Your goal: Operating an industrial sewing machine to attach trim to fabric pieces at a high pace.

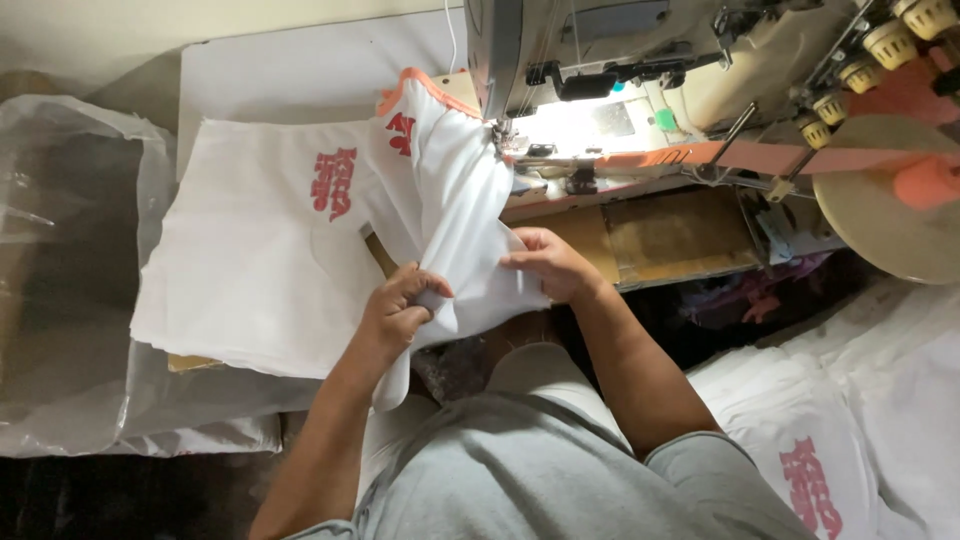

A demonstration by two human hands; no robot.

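Both hands, left (392, 312) and right (548, 262), have fingers closed on a white garment (455, 200) (orange trim) at the sewing machine (560, 50); more stacked on the surface (290, 65), plastic bag (70, 270) beside.

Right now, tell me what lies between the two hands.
In the head view, only a bunched fold of white fabric with orange trim spans the gap: the left hand pinches it from below, and the right hand presses on it.

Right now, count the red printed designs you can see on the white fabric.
3. One on the flat stack of white pieces left of the hands, one on the held garment near its orange trim, one on the white pile at lower right. Folds may hide more.
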